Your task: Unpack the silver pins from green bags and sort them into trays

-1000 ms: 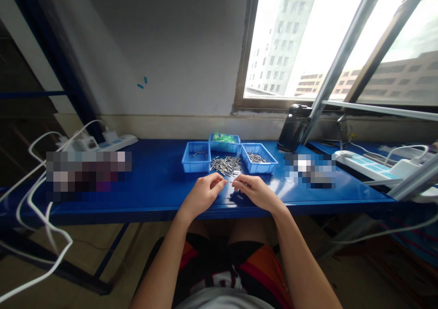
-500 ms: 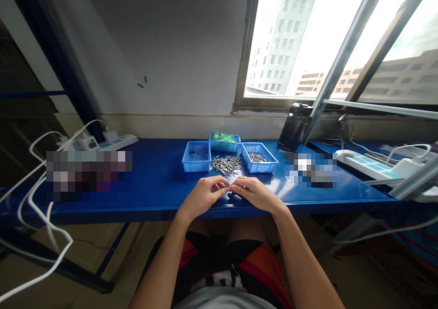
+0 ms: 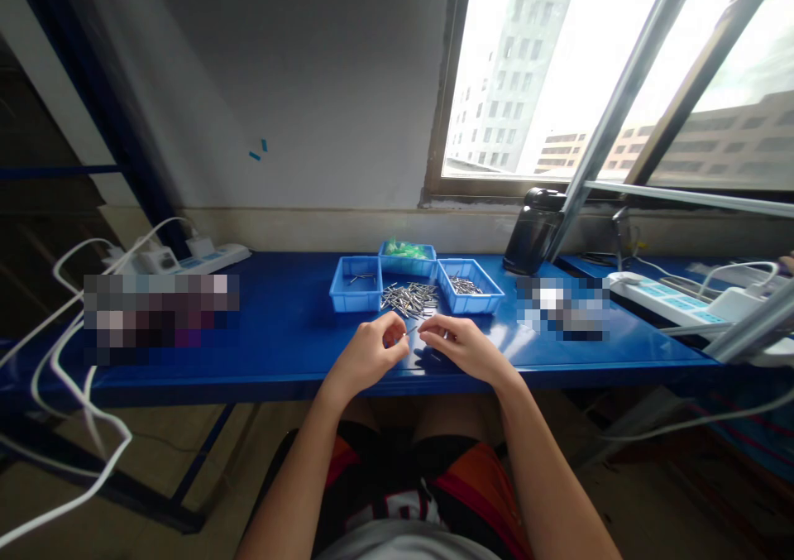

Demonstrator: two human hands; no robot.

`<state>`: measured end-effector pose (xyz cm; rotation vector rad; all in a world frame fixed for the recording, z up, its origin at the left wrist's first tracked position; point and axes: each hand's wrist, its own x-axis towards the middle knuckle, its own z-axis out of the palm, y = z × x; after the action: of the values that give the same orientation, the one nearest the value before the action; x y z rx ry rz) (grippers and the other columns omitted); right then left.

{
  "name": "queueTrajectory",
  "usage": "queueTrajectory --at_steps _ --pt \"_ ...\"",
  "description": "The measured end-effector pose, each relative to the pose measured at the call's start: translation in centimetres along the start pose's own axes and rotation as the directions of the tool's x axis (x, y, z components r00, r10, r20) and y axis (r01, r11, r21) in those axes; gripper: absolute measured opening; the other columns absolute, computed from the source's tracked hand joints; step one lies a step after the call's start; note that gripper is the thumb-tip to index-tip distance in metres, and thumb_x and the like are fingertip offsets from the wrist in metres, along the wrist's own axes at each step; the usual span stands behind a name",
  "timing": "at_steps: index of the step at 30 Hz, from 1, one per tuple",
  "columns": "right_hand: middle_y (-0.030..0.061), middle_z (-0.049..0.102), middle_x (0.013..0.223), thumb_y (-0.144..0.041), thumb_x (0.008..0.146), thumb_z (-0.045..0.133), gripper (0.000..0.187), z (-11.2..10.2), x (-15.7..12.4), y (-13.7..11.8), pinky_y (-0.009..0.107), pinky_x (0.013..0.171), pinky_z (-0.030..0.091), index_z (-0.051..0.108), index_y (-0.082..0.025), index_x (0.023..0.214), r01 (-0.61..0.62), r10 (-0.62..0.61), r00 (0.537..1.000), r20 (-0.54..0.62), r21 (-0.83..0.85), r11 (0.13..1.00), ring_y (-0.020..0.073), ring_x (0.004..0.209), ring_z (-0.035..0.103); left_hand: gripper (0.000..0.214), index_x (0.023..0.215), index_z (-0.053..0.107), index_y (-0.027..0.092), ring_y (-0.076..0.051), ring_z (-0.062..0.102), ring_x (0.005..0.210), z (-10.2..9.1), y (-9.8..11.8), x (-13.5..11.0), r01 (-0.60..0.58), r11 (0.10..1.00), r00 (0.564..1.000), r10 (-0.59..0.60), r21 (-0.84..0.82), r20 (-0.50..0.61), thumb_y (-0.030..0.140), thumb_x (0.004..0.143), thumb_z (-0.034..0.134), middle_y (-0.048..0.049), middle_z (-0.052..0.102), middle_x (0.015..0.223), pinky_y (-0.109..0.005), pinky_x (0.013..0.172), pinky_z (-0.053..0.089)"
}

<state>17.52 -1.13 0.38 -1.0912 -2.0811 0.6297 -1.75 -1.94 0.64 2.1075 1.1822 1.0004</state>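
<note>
Your left hand (image 3: 372,349) pinches a slim, straight metal pin (image 3: 412,328) between its fingers, above the glossy blue table (image 3: 279,320), one end hidden. Your right hand (image 3: 462,345) curls beside it (whether it grips anything, I cannot tell). Ahead lie loose shiny pins (image 3: 409,299). The left plastic bin (image 3: 356,302) holds a few, the right bin (image 3: 472,304) a heap, the rear bin (image 3: 408,269) crinkled green material (image 3: 406,249), too blurred to identify.

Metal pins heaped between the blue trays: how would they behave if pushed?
The metal pins look slim and rod-like, so some may roll. Their metallic sheen suggests stiff, possibly slippery pieces. Lying crisscrossed, they would probably shift together.
</note>
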Motion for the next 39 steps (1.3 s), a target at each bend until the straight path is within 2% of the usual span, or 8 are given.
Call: queueTrajectory --at_steps 6,11,15,21,29,39 --pt "0.0006 0.06 0.071 -0.04 0.086 0.051 0.026 0.02 0.01 0.08 0.023 0.057 0.04 0.063 -0.018 0.085 -0.018 0.018 1.0 -0.003 0.02 1.0 0.0124 0.063 0.051 0.022 0.085 0.063 0.018 -0.016 0.059 0.07 -0.06 0.05 0.17 0.011 1.0 0.999 -0.011 -0.001 0.03 0.034 0.082 0.049 -0.001 0.065 0.074 -0.024 0.065 0.043" --pt "-0.0004 0.061 0.072 -0.037 0.081 0.057 0.019 0.19 0.1 0.51 0.022 0.058 0.041 0.062 -0.019 0.083 -0.019 0.019 1.0 -0.01 0.021 1.0 0.0125 0.065 0.052 0.024 0.086 0.066 0.019 -0.018 0.061 0.074 -0.13 0.12 0.12 0.01 0.999 0.999 -0.008 -0.033 0.039 0.035 0.083 0.047 -0.0026 0.068 0.08 -0.025 0.068 0.045" --pt "-0.0006 0.062 0.071 -0.036 0.082 0.055 0.019 0.13 0.07 0.53 0.023 0.058 0.041 0.063 -0.019 0.08 -0.021 0.021 1.0 -0.011 -0.001 1.0 0.0125 0.063 0.052 0.027 0.086 0.067 0.019 -0.019 0.062 0.079 -0.17 0.37 0.09 0.012 0.999 0.999 -0.01 -0.049 0.032 0.036 0.083 0.046 -0.0034 0.07 0.087 -0.027 0.072 0.045" --pt "0.0023 0.066 0.074 -0.037 0.087 0.049 0.025 0.02 0.01 0.49 0.024 0.063 0.044 0.063 -0.018 0.08 -0.023 0.023 1.0 -0.003 0.034 0.999 0.0154 0.069 0.058 0.035 0.08 0.064 0.018 -0.018 0.059 0.071 -0.28 0.69 0.03 0.024 1.0 1.0 -0.024 -0.01 0.002 0.041 0.086 0.039 -0.0028 0.067 0.076 -0.026 0.065 0.041" --pt "0.0013 0.062 0.069 -0.039 0.09 0.045 0.032 0.01 0.0 0.29 0.024 0.062 0.043 0.058 -0.017 0.071 -0.044 0.045 0.999 -0.022 0.035 0.998 0.0135 0.065 0.055 0.041 0.065 0.053 0.017 -0.015 0.054 0.062 -0.21 0.71 0.09 0.013 1.0 1.0 -0.014 0.022 0.019 0.042 0.088 0.031 -0.0015 0.059 0.065 -0.025 0.058 0.037" --pt "0.0015 0.063 0.072 -0.037 0.089 0.045 0.027 0.08 0.01 0.25 0.024 0.063 0.042 0.058 -0.018 0.075 -0.026 0.027 0.999 -0.043 0.029 0.999 0.0146 0.068 0.056 0.031 0.076 0.058 0.018 -0.014 0.053 0.062 -0.22 0.54 0.1 0.005 1.0 1.0 -0.005 0.008 0.018 0.038 0.087 0.038 0.0005 0.06 0.067 -0.023 0.057 0.037"
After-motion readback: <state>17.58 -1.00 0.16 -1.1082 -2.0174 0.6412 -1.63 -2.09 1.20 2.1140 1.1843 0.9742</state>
